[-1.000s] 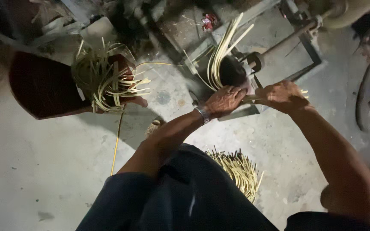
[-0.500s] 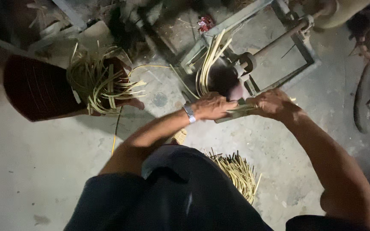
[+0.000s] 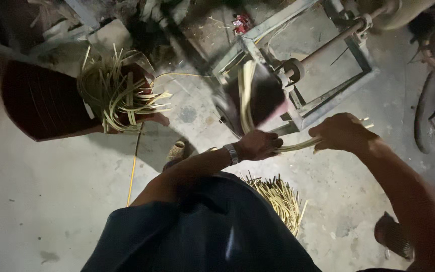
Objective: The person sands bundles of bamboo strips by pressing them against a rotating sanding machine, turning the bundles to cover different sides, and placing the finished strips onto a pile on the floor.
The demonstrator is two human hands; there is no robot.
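My left hand, with a wristband, and my right hand both grip a bundle of pale yellow-green strips held across between them. From my left hand the strips curve up toward a metal frame machine with a shaft and a small roller. The strips' far ends stick out past my right hand.
A dark basket at the left holds a tangle of similar strips. A pile of short cut strips lies on the concrete floor by my legs. A yellow cord runs over the floor. A sandal sits nearby.
Both hands have drawn back toward me and lower with the strips. The bundle now bends in a long curve from the machine to my left hand.
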